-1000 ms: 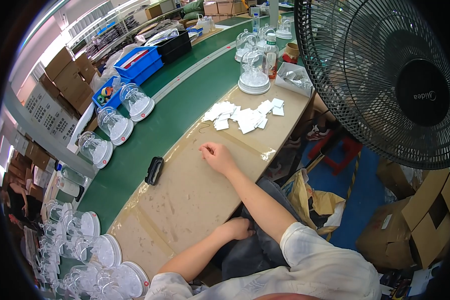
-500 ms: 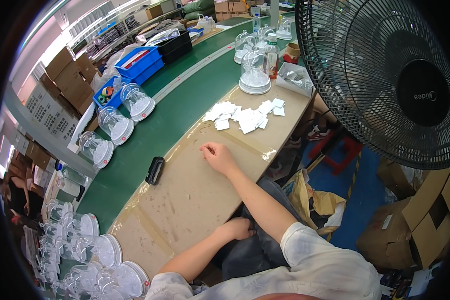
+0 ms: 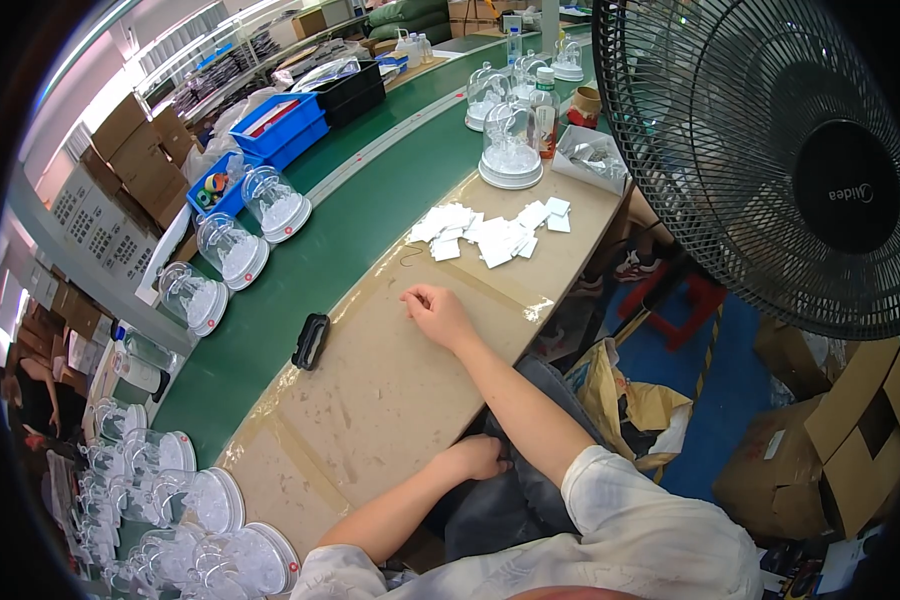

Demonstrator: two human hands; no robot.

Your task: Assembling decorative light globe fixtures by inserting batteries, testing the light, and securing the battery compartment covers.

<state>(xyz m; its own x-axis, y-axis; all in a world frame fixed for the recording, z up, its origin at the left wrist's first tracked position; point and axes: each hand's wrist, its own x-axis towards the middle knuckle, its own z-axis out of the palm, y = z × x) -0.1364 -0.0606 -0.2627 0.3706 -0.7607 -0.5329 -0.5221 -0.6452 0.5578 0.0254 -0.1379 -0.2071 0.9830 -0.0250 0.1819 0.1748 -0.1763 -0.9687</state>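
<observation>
My right hand rests on the brown board with its fingers loosely curled, and nothing shows in them. Lower down, my left hand lies curled on my lap beside the board's edge; part of its fingers is hidden. Beyond my right hand is a loose pile of small white square pieces. A black oblong case-like thing lies to its left, at the board's edge. A clear dome on a white round base stands upright at the board's far end.
More clear domes line the green conveyor belt, and several crowd the near left. Blue bins stand past the belt. A large black fan looms on the right, above an open carton. A bottle stands behind the dome.
Both my hands stay where they were. At the far left edge, another person's arm has shifted slightly.
</observation>
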